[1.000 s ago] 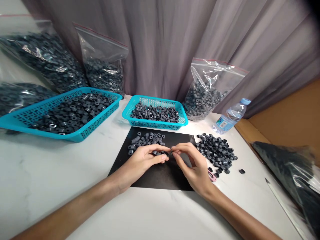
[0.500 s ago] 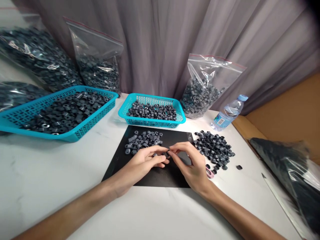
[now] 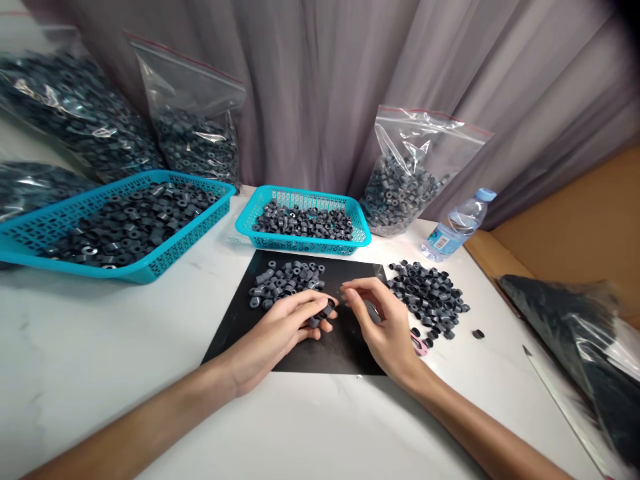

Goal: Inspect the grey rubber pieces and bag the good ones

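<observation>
We have three upright clear plastic zip bags (image 3: pixel 423 137) part-filled with grey pieces (image 3: pixel 195 143); two perforated teal baskets (image 3: pixel 305 244) hold more. Over the flat black mat (image 3: pixel 325 360), our left hand (image 3: pixel 283 320) clasps at least two hollow rings (image 3: pixel 315 321). Our right hand (image 3: pixel 385 320) is just apart; whether its pinch holds anything, we cannot tell.

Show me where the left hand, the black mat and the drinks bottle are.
Left hand (image 3: pixel 287 325): head view, middle of the hand.
Black mat (image 3: pixel 327 357): head view, bare lower part.
Drinks bottle (image 3: pixel 456 228): head view, middle of its body.
</observation>
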Motion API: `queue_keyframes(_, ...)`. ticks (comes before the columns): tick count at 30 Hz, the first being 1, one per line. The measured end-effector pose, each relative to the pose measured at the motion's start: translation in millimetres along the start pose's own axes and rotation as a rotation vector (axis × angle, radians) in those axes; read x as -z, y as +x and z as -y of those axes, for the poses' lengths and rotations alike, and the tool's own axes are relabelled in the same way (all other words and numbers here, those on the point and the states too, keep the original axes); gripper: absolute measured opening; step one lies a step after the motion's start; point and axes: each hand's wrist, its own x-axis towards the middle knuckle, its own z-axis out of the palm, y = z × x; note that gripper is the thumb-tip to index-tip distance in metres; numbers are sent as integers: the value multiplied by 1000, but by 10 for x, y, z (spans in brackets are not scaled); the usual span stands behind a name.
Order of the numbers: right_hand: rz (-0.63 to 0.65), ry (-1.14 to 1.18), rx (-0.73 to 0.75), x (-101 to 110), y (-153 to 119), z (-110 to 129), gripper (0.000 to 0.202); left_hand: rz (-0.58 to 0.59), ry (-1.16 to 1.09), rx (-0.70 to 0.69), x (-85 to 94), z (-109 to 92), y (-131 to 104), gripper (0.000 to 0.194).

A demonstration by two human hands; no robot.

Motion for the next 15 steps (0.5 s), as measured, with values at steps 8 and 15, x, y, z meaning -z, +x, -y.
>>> queue_keyframes(8,244,-207,140,-35,16,-72,30,-54,-221,-63,93,-68,64,14)
queue_keyframes(15,428,-328,207,-27,-5,-63,42,-117,-325,-95,153,-209,97,15)
